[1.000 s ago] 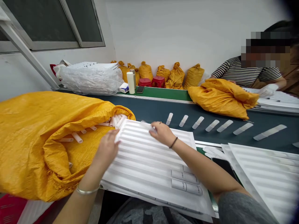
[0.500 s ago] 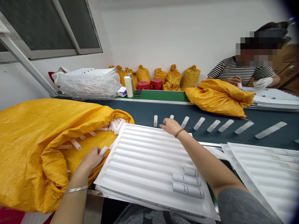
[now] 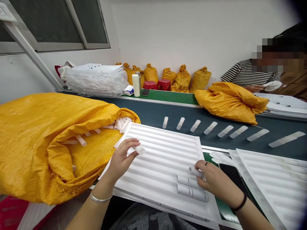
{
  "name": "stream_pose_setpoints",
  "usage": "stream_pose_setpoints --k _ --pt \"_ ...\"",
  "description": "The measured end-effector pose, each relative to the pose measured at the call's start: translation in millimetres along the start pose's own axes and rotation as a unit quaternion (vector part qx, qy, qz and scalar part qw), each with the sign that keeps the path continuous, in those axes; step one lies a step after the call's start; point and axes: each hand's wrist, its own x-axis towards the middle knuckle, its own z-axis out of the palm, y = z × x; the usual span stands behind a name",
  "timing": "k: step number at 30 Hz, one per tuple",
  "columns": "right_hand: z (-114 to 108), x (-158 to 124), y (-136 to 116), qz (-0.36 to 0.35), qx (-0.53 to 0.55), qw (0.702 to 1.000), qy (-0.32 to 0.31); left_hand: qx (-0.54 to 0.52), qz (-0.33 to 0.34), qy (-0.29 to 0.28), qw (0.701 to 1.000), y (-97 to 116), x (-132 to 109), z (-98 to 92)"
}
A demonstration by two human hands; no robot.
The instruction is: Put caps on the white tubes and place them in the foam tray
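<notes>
In front of me lies a white grooved tray [image 3: 148, 172]. Above its left part, my left hand [image 3: 123, 158] pinches a short white plastic tube [image 3: 139, 149]. At the tray's right side my right hand [image 3: 212, 177] has its fingers closed round a small grey-white tube [image 3: 193, 171] lying in a groove. Just below that sit several printed tubes [image 3: 189, 191] in neighbouring grooves. To the left, a big yellow sack [image 3: 59, 127] gapes open, with loose white tubes [image 3: 122, 124] spilling from its mouth.
A row of upright capped tubes [image 3: 195, 126] stands on the dark conveyor belt [image 3: 153, 110] beyond the tray. More trays [image 3: 275, 185] and a black phone [image 3: 231, 174] lie to the right. Across the belt, a co-worker [image 3: 251, 76] sits behind another yellow sack [image 3: 230, 100].
My left hand has lifted its tube from beside the sack to over the tray. My right hand has come back from the belt to the tube at the tray's right side.
</notes>
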Motion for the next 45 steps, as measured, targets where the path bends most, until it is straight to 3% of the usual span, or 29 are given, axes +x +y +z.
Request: stream_pose_setpoints --k 2,5,9,16,19,22,25,28,34,36,38,41,43,45 --pt "-6.9 4.5 -8.3 0.005 0.086 0.994 0.062 -0.019 0.005 -0.011 1.0 8.3 -0.4 11.4" --pt "-15.2 16.1 -33.6 -0.06 0.236 0.959 0.145 0.013 0.016 -0.035 0.999 22.3 -1.4 23.7" --pt "-19.2 36.8 -68.1 -0.161 0.366 0.901 0.17 0.069 0.032 -0.066 0.995 37.6 -4.2 28.6" --pt "-28.7 55.5 -84.9 -0.302 0.352 0.864 0.198 0.142 0.069 -0.1 0.982 51.7 -6.9 17.0" --pt "-29.2 57.0 -87.8 -0.303 0.35 0.859 0.219 0.155 0.028 -0.087 0.984 55.0 -6.1 10.7" --pt "-27.2 58.0 -89.5 -0.278 0.343 0.867 0.231 0.143 -0.017 -0.115 0.983 56.0 -6.3 3.5" --pt "-24.7 59.9 -90.9 -0.255 0.336 0.881 0.212 0.141 0.008 -0.125 0.982 56.5 -5.9 0.7" --pt "-23.3 61.5 -93.6 -0.25 0.328 0.888 0.205 0.146 0.051 -0.099 0.983 58.9 -5.1 4.4" --pt "-25.3 62.1 -101.2 -0.31 0.314 0.873 0.209 0.131 0.064 -0.068 0.987 61.5 -12.6 13.8" --pt "-22.6 70.0 -104.8 -0.327 0.252 0.893 0.178 0.146 0.043 -0.085 0.985 54.7 -16.1 13.9" --pt "-15.5 87.4 -109.0 -0.309 0.137 0.932 0.131 0.176 -0.003 -0.122 0.977 39.9 -17.6 8.7" --pt "-1.3 130.6 -111.8 -0.182 -0.005 0.98 0.075 0.259 -0.12 -0.12 0.951 2.2 -15.5 -18.0" --pt "5.3 165.4 -107.0 -0.098 -0.021 0.993 0.068 0.341 -0.218 -0.067 0.912 -29.0 -11.5 -50.0" --pt "7.2 199.2 -96.4 -0.038 -0.011 0.997 0.073 0.427 -0.33 -0.059 0.84 -59.2 -6.5 -87.9"
